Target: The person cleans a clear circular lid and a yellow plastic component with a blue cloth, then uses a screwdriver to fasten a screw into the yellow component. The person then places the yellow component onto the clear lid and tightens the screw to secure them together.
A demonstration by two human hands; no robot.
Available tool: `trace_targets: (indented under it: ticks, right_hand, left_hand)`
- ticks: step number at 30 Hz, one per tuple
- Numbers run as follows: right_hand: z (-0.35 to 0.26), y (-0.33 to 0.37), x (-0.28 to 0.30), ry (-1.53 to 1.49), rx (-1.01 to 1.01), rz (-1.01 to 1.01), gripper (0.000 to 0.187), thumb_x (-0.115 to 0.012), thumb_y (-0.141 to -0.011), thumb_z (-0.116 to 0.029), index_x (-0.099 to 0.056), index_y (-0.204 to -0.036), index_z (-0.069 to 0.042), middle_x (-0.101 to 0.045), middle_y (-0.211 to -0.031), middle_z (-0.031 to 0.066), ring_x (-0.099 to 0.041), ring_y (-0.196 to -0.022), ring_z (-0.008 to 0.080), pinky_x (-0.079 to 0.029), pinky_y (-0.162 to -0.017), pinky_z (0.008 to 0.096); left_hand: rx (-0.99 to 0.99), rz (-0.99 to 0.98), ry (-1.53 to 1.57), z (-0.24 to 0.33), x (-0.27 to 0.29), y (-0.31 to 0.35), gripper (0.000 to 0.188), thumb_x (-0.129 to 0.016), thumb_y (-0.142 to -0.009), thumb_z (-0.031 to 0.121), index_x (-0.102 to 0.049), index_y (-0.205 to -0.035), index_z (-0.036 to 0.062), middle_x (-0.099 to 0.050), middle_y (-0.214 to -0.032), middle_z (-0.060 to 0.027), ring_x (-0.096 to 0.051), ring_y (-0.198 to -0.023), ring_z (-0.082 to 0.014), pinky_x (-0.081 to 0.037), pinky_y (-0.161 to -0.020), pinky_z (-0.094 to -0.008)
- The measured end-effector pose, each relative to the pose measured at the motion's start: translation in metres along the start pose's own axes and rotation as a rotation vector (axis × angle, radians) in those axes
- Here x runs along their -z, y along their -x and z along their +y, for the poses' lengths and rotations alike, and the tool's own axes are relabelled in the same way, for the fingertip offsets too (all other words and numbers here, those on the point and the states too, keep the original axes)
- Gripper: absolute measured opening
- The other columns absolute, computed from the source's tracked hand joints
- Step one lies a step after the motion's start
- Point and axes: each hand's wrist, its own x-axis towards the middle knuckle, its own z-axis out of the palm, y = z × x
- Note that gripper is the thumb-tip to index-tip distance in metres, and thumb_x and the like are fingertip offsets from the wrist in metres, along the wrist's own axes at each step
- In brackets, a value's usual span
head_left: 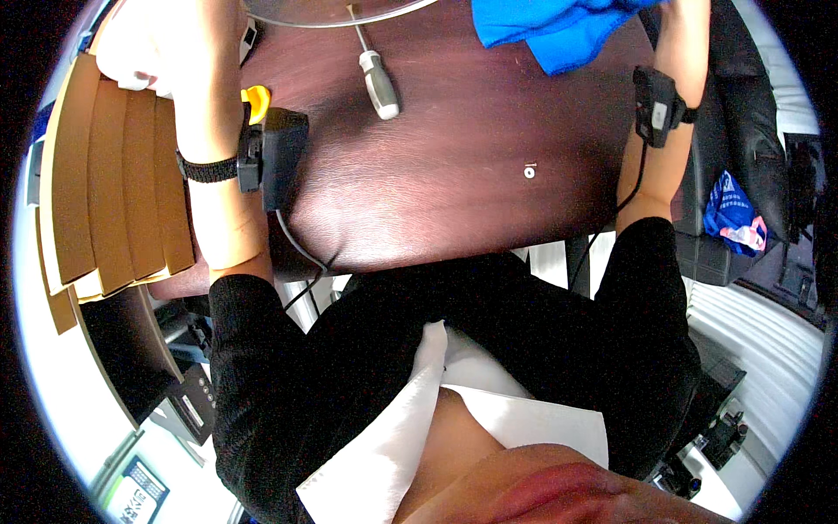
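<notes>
My left hand (144,52) is at the upper left, above the brown files, bleached by bright light. Its fingers look curled, and what they hold, if anything, I cannot make out. At the upper right my right forearm reaches past the top edge, so the fingers of that hand are out of the picture. A bright blue cloth (567,35) lies bunched beside that wrist. Between the arms, a screwdriver (381,87) with a grey and white handle lies on the dark reddish-brown table (436,166). Its shaft runs under the curved clear rim (349,21) of a round object.
A small white ring-shaped part (529,173) sits near the table's front edge. Brown files (113,175) stand along the left side. Something yellow (257,100) shows behind the left wrist device (281,157). Cables hang from both wrist devices. A black chair (733,131) is at right.
</notes>
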Motion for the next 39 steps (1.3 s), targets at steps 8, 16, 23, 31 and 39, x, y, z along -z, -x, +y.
trace_targets:
  ticks: [8, 16, 23, 31, 39]
  right_hand:
    - [0.062, -0.006, 0.012, 0.402, 0.226, -0.224, 0.032, -0.065, -0.078, -0.013, -0.055, -0.105, 0.002, -0.061, -0.098, 0.0125, -0.059, -0.090, 0.0189, -0.047, -0.080, 0.0304]
    - [0.034, 0.106, 0.039, 0.874, 0.808, -0.238, 0.037, -0.069, -0.075, -0.018, -0.056, -0.107, -0.004, -0.058, -0.092, 0.0113, -0.058, -0.079, 0.0258, -0.047, -0.072, 0.0346]
    - [0.022, 0.201, 0.066, 0.512, 0.076, -1.097, 0.034, -0.068, -0.076, -0.025, -0.054, -0.104, -0.009, -0.057, -0.089, 0.0097, -0.061, -0.079, 0.0280, -0.049, -0.069, 0.0366]
    - [0.038, 0.220, 0.051, 0.490, 0.332, -1.110, 0.018, -0.065, -0.079, -0.022, -0.057, -0.087, -0.008, -0.054, -0.083, 0.0071, -0.058, -0.072, 0.0265, -0.046, -0.061, 0.0358]
    - [0.058, 0.208, 0.020, 0.461, 0.266, -1.058, 0.015, -0.059, -0.084, -0.021, -0.054, -0.081, -0.007, -0.055, -0.076, 0.0110, -0.059, -0.070, 0.0296, -0.048, -0.061, 0.0383]
  left_hand:
    - [-0.375, -0.303, -0.451, -0.044, 0.020, -0.020, 0.028, -0.054, -0.091, 0.015, -0.059, -0.065, 0.0064, -0.054, -0.061, -0.0055, -0.053, -0.054, -0.0102, -0.050, -0.057, -0.0210]
    - [0.581, -0.645, 0.114, -0.110, -0.002, 0.035, 0.028, -0.047, -0.095, 0.029, -0.049, -0.077, 0.0079, -0.044, -0.057, 0.0003, -0.042, -0.040, -0.0099, -0.034, -0.036, -0.0242]
    - [0.652, -0.842, 0.101, -0.127, -0.023, 0.070, 0.027, -0.047, -0.096, 0.031, -0.052, -0.081, 0.0091, -0.046, -0.061, 0.0028, -0.042, -0.047, -0.0068, -0.035, -0.041, -0.0221]
    - [0.694, -0.895, -0.023, -0.117, -0.024, 0.082, 0.026, -0.047, -0.096, 0.029, -0.053, -0.087, 0.0059, -0.049, -0.062, 0.0000, -0.044, -0.049, -0.0074, -0.034, -0.040, -0.0236]
    - [0.218, -1.081, -0.455, -0.139, -0.030, 0.072, 0.037, -0.057, -0.088, 0.031, -0.059, -0.102, -0.0033, -0.064, -0.088, -0.0233, -0.064, -0.087, -0.0333, -0.050, -0.075, -0.0373]
